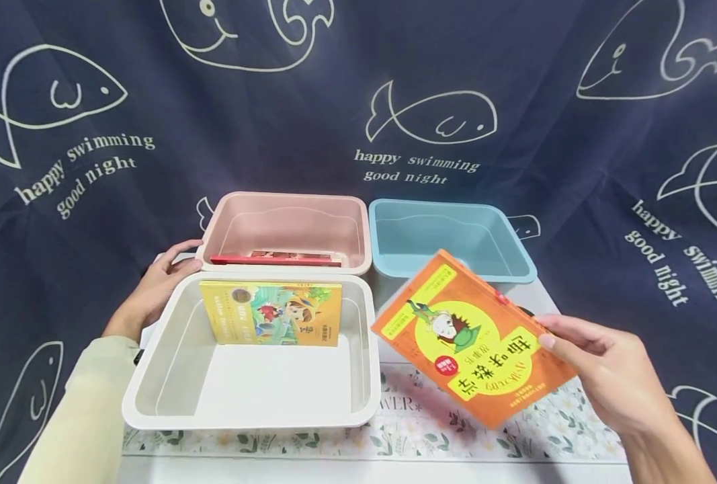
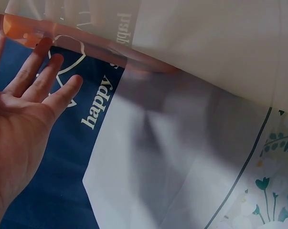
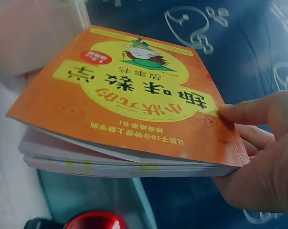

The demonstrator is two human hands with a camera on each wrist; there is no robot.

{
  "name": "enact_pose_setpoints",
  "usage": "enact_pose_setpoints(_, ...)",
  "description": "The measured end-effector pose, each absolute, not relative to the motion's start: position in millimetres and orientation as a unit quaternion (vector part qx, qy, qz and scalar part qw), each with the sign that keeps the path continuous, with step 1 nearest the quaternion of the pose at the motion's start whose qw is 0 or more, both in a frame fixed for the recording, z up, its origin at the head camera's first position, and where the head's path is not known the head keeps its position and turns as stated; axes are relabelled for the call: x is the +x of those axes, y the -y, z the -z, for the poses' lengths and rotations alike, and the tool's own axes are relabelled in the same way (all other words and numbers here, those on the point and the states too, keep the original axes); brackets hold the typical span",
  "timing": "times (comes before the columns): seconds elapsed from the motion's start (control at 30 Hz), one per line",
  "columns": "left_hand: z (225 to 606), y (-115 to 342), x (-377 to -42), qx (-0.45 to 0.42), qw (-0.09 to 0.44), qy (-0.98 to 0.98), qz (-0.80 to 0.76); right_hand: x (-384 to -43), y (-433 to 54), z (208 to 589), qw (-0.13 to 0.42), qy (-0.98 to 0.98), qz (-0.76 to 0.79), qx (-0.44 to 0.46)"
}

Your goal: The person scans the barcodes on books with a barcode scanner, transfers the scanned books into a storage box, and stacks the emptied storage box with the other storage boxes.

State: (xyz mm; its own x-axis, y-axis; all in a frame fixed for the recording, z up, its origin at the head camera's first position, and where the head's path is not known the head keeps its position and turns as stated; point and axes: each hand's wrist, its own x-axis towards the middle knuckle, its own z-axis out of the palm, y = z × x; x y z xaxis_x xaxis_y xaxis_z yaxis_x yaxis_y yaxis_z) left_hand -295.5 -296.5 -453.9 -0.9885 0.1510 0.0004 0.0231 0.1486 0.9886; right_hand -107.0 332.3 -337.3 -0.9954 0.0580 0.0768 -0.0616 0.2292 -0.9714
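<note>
My right hand (image 1: 615, 376) pinches an orange storybook (image 1: 527, 363) by its edge, thumb on the cover. Held tilted in the air right of the white bin (image 1: 252, 420), it has a yellow circle and a cartoon figure on its front. In the right wrist view, thick layers of pages show beneath the cover of the orange book (image 3: 182, 129). My left hand (image 1: 161, 286) is at the left side of the pink bin (image 1: 285, 202), fingertips at its rim. The left wrist view shows that hand (image 2: 29, 105) with fingers extended. A yellow picture book (image 1: 273, 312) leans upright inside the white bin.
Red books (image 1: 276, 259) lie in the pink bin. Beside it stands a blue bin (image 1: 449, 208), partly behind the orange book. A floral mat (image 1: 406, 430) covers the table's front part. A shiny red round object (image 3: 93, 222) shows low in the right wrist view. A dark fish-print curtain (image 1: 310, 128) hangs behind.
</note>
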Motion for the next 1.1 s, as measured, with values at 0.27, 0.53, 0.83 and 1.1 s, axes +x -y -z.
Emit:
enact_pose_setpoints(0.27,455,298,-300,0.047,0.045,-0.77,-0.635,-85,-357,371,0.018,0.791,-0.605,-0.095)
enact_pose_setpoints(0.53,457,294,-299,0.044,0.046,-0.769,-0.636,-62,-369,404,-0.035,0.845,-0.499,-0.188)
enact_pose_setpoints(0.83,455,293,-297,0.036,0.048,-0.772,-0.633,-53,-374,422,-0.119,0.859,-0.436,-0.24)
enact_pose_setpoints(1.1,453,296,-295,0.05,0.047,-0.766,-0.639,-54,-375,425,-0.107,0.882,-0.399,-0.226)
